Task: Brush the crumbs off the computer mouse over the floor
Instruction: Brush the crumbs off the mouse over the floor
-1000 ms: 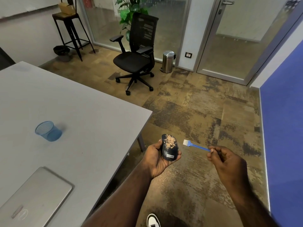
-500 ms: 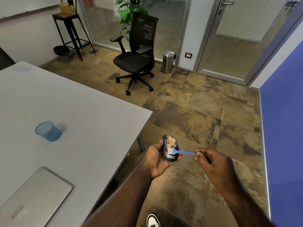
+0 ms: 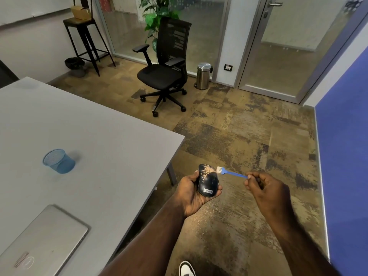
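Note:
A black computer mouse with a white label lies in my left hand, whose fingers curl round it, held over the brown carpet floor just past the table corner. Pale crumbs cover the mouse's far half. My right hand pinches the handle of a small blue brush. The brush's white bristles sit at the mouse's upper right edge.
A grey table fills the left, with a blue mesh cup and a shut silver laptop on it. A black office chair and a steel bin stand farther off. A blue wall runs along the right. My shoe shows below.
The brush swept inward onto the mouse's crumbed top half a second ago and has since drawn back to the upper right edge. Fewer crumbs lie on the mouse's near half.

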### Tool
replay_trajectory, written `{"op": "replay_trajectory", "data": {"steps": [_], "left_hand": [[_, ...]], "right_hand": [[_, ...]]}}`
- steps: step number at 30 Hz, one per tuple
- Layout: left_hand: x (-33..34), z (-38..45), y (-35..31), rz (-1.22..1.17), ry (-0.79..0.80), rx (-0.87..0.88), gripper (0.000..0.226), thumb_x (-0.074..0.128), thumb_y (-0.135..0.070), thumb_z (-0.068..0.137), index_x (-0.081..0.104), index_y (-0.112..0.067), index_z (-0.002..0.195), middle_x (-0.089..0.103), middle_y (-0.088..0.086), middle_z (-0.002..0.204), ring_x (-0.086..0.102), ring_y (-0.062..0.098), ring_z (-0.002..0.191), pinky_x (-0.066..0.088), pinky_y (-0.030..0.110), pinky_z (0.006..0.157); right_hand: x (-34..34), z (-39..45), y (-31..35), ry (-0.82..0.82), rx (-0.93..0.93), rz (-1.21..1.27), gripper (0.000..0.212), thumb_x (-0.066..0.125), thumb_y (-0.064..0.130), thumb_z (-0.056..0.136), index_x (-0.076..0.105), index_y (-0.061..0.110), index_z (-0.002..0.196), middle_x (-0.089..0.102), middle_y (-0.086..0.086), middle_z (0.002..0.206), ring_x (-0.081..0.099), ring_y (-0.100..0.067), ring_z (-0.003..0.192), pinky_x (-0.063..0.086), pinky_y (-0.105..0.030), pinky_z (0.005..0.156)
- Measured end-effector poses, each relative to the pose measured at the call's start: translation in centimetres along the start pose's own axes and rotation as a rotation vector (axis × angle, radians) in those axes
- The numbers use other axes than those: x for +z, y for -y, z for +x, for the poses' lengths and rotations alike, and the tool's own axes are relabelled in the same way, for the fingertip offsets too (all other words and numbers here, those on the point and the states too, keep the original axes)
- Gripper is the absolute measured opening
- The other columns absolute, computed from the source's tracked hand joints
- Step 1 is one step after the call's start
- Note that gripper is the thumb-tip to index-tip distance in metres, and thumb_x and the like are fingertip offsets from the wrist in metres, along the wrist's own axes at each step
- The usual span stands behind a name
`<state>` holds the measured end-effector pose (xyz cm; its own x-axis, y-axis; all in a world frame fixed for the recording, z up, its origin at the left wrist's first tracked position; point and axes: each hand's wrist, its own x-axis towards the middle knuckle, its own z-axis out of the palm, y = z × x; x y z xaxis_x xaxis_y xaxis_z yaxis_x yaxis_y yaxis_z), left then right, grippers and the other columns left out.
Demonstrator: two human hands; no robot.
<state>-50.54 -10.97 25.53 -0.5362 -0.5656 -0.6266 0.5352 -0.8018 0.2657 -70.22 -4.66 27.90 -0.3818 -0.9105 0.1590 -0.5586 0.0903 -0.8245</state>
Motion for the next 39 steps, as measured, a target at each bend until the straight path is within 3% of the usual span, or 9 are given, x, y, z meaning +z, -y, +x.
{"op": "replay_trajectory", "data": {"steps": [3,6,11,15,19,25,30,36,39], "left_hand": [[-0.1,0.0,0.1,0.000,0.015,0.009,0.056,0.027,-0.038,0.103,0.046,0.005,0.133,0.057,0.029,0.116,0.060,0.038,0.095,0.058,0.043,0.076],[-0.1,0.1,0.2,0.026,0.001,0.012,0.053,0.027,-0.037,0.103,0.052,0.005,0.123,0.058,0.029,0.115,0.060,0.038,0.094,0.058,0.043,0.078],[-0.2,0.0,0.3,0.021,0.002,0.005,0.055,0.027,-0.037,0.103,0.044,0.004,0.136,0.056,0.028,0.117,0.060,0.038,0.095,0.056,0.044,0.081],[-0.3,-0.1,0.3,0.029,0.015,0.011,0.058,0.026,-0.037,0.103,0.043,0.006,0.138,0.054,0.030,0.120,0.059,0.038,0.096,0.051,0.044,0.087],[-0.4,-0.2,0.4,0.003,0.022,0.008,0.058,0.027,-0.037,0.102,0.042,0.005,0.139,0.054,0.029,0.121,0.060,0.039,0.096,0.058,0.043,0.078],[-0.3,-0.1,0.4,-0.021,0.046,0.020,0.056,0.029,-0.036,0.102,0.045,0.006,0.136,0.054,0.031,0.122,0.059,0.040,0.095,0.058,0.044,0.078],[-0.5,-0.1,0.2,-0.052,0.067,0.012,0.057,0.028,-0.038,0.102,0.046,0.007,0.134,0.059,0.030,0.113,0.060,0.040,0.096,0.058,0.044,0.078],[-0.9,0.0,-0.2,-0.077,0.067,0.013,0.057,0.028,-0.038,0.102,0.047,0.008,0.130,0.059,0.032,0.114,0.060,0.042,0.096,0.058,0.046,0.079],[-1.1,0.1,-0.3,-0.080,0.071,0.012,0.060,0.027,-0.039,0.102,0.043,0.009,0.135,0.059,0.032,0.114,0.060,0.043,0.098,0.058,0.047,0.079]], "right_hand": [[-0.5,-0.1,0.2,0.079,-0.061,0.084,0.021,0.066,0.023,0.084,0.069,0.043,0.087,0.073,0.018,0.074,0.070,-0.009,0.058,0.056,-0.028,0.048],[-0.1,-0.7,0.6,0.211,-0.127,0.033,0.018,0.067,0.020,0.085,0.072,0.036,0.093,0.072,0.008,0.069,0.067,-0.008,0.057,0.053,-0.023,0.046],[-0.9,0.8,0.1,-0.008,-0.041,-0.079,0.013,0.064,0.025,0.086,0.072,0.030,0.096,0.069,0.010,0.063,0.068,-0.013,0.056,0.055,-0.034,0.045],[-0.7,0.1,0.4,0.148,-0.111,-0.041,0.023,0.068,0.023,0.084,0.068,0.047,0.085,0.071,0.013,0.069,0.066,-0.015,0.052,0.049,-0.031,0.038],[-1.5,1.0,-0.1,0.043,-0.054,-0.103,0.013,0.066,0.021,0.085,0.073,0.026,0.095,0.068,0.017,0.061,0.062,-0.006,0.046,0.046,-0.019,0.035],[-1.6,0.5,0.3,0.180,-0.072,-0.006,0.021,0.067,0.016,0.083,0.071,0.037,0.086,0.073,0.003,0.065,0.070,-0.023,0.058,0.055,-0.037,0.047],[-1.8,1.1,0.0,0.076,-0.017,0.037,0.017,0.067,0.017,0.084,0.072,0.032,0.089,0.073,0.010,0.066,0.070,-0.003,0.060,0.058,-0.021,0.053],[-1.5,1.1,0.3,0.093,0.009,-0.035,0.016,0.067,0.014,0.085,0.073,0.028,0.092,0.072,0.007,0.064,0.071,-0.015,0.059,0.057,-0.033,0.050],[-1.7,1.2,0.5,0.079,-0.010,0.068,0.019,0.065,0.011,0.087,0.071,0.028,0.094,0.073,0.007,0.066,0.071,-0.004,0.062,0.059,-0.022,0.058]]}}
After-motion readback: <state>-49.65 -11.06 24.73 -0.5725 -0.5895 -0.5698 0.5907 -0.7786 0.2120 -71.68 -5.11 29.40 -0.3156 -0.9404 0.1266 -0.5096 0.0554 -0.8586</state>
